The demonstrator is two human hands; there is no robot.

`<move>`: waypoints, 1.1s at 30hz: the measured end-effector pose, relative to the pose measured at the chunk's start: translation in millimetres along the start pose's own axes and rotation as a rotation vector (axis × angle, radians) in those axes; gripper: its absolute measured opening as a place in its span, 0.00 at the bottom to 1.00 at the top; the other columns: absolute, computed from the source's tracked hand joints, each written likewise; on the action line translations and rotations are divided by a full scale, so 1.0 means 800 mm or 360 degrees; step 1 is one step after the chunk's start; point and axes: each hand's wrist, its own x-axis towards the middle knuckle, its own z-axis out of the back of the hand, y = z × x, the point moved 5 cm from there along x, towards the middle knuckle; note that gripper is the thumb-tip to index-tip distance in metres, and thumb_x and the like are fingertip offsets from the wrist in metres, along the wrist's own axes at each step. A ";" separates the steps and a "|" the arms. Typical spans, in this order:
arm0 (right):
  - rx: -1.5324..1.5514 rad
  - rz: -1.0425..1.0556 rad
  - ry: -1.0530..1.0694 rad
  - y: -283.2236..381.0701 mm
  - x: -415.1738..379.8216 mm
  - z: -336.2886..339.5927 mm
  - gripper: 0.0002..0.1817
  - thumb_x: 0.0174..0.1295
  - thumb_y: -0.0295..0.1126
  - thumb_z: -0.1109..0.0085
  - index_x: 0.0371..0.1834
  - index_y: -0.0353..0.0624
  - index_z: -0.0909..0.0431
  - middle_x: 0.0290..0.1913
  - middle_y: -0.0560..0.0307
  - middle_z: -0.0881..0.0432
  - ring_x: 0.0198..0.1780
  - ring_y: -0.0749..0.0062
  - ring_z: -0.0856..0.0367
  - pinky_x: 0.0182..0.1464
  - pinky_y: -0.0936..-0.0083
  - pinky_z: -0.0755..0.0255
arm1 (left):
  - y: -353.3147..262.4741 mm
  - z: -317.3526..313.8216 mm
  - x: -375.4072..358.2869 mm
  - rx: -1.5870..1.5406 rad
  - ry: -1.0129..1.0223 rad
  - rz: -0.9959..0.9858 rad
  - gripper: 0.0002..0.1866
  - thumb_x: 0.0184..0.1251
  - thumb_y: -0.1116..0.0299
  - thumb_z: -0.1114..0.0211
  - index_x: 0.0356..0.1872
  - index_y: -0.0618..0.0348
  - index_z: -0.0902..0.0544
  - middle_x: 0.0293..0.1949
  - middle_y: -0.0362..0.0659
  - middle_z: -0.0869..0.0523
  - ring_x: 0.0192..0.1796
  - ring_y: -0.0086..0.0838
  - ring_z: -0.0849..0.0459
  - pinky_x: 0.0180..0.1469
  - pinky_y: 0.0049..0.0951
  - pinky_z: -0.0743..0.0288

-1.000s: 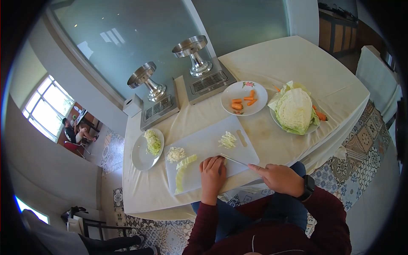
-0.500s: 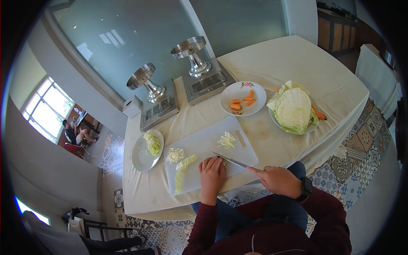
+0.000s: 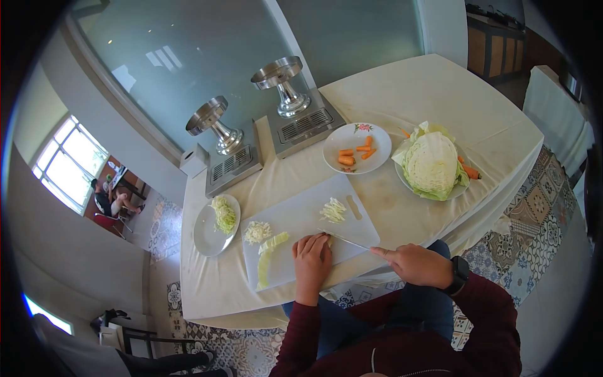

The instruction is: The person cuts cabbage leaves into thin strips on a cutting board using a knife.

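My right hand (image 3: 422, 266) grips a knife (image 3: 347, 240) by its handle, the blade pointing left across the white cutting board (image 3: 301, 210). The blade lies close by the fingertips of my left hand (image 3: 312, 259). That hand presses down on the board with fingers bent together; a pale bit of cabbage shows at its fingertips, mostly hidden. Beyond the blade sits a small pile of cabbage strips (image 3: 333, 210). Left of my left hand are a heap of finely chopped cabbage (image 3: 257, 232) and a long cabbage leaf strip (image 3: 264, 264).
A white plate (image 3: 204, 234) with shredded cabbage (image 3: 223, 214) stands at the left. Behind the board are a flowered plate (image 3: 334, 141) of carrot pieces (image 3: 346, 160) and two metal stands (image 3: 289, 100). A cabbage head (image 3: 431, 164) and carrots (image 3: 470, 170) lie on the right plate.
My right hand has shifted slightly right and down, drawing the knife back, and the blade now shows a thinner edge. My left hand stays nearly in place.
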 end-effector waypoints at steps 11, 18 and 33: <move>-0.0109 0.0034 -0.0087 -0.002 0.054 -0.029 0.32 0.67 0.27 0.49 0.77 0.45 0.31 0.30 0.35 0.18 0.31 0.40 0.17 0.38 0.49 0.24 | 0.004 -0.003 -0.003 0.0011 -0.0011 0.0015 0.10 0.62 0.73 0.32 0.44 0.55 0.13 0.47 0.42 0.10 0.56 0.38 0.15 0.65 0.44 0.31; -0.0132 0.0064 -0.0102 0.003 0.069 -0.028 0.30 0.68 0.28 0.49 0.76 0.47 0.30 0.30 0.36 0.18 0.31 0.41 0.17 0.38 0.49 0.24 | 0.001 0.001 -0.003 0.0042 0.0035 0.0015 0.13 0.58 0.71 0.31 0.45 0.53 0.13 0.50 0.42 0.11 0.58 0.38 0.16 0.66 0.46 0.31; -0.0050 0.0041 -0.0181 -0.008 0.027 -0.012 0.30 0.68 0.28 0.50 0.77 0.49 0.30 0.27 0.37 0.19 0.31 0.41 0.18 0.38 0.48 0.25 | -0.002 0.003 -0.002 -0.0004 -0.0046 -0.0009 0.11 0.58 0.74 0.31 0.42 0.50 0.10 0.45 0.36 0.11 0.52 0.35 0.16 0.62 0.42 0.29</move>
